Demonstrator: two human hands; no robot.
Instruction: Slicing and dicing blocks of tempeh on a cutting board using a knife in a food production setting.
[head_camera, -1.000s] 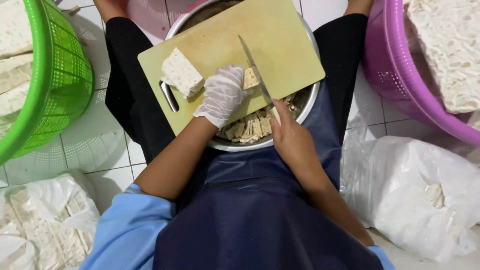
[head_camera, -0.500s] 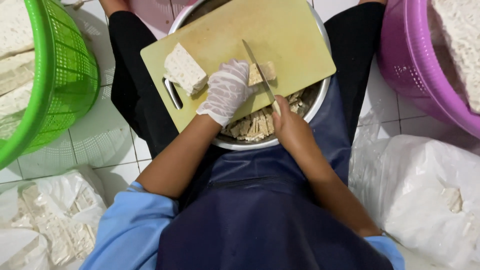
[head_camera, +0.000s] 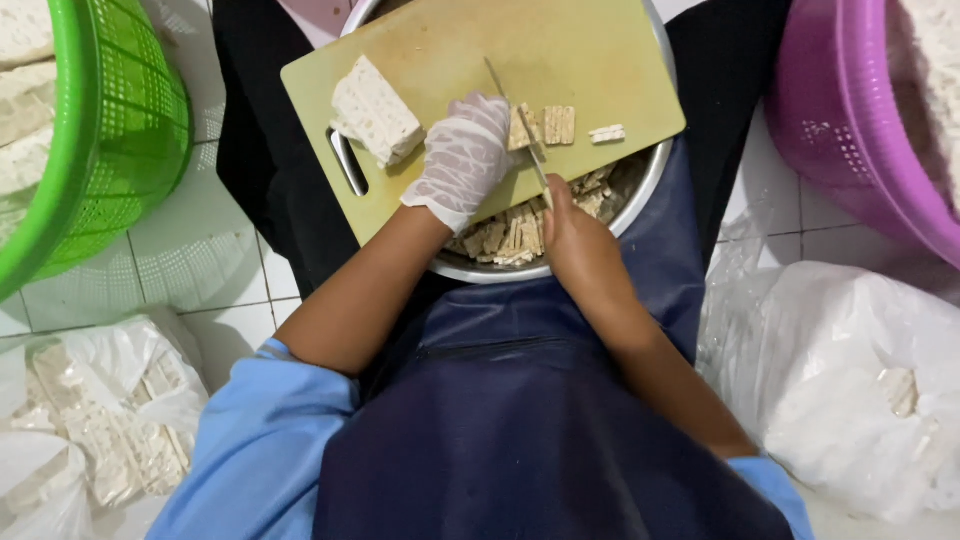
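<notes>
Gloved left hand (head_camera: 462, 160) pressed flat, bare right hand (head_camera: 578, 238) clenched.

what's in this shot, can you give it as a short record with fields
left hand: gloved left hand presses a pale block piece against the cutting board
right hand: bare right hand grips a knife, blade on the piece beside the glove
board: yellow-green, lying across a metal bowl
on board: a large pale block and cut slices
in bowl: cut strips
left side: green basket
right side: purple basket, plastic bag
</notes>
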